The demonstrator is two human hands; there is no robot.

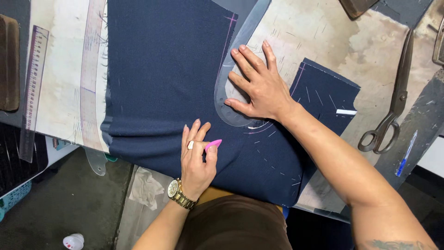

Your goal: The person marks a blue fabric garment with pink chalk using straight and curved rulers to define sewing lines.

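A dark navy cloth (166,78) lies spread over a worn work table (351,51). My right hand (259,85) presses flat, fingers apart, on a clear curved ruler (224,99) that lies along the cloth's edge. My left hand (196,159), with a gold watch on the wrist, pinches a pink tailor's chalk (213,144) on the cloth just below the ruler's curve. Pink and white chalk marks (266,129) run on the cloth near the ruler.
Large metal scissors (393,104) lie at the right, with a blue pen (407,153) beside them. A white chalk piece (346,112) rests on the cloth. A straight clear ruler (32,88) and a long curved ruler (90,78) lie at the left.
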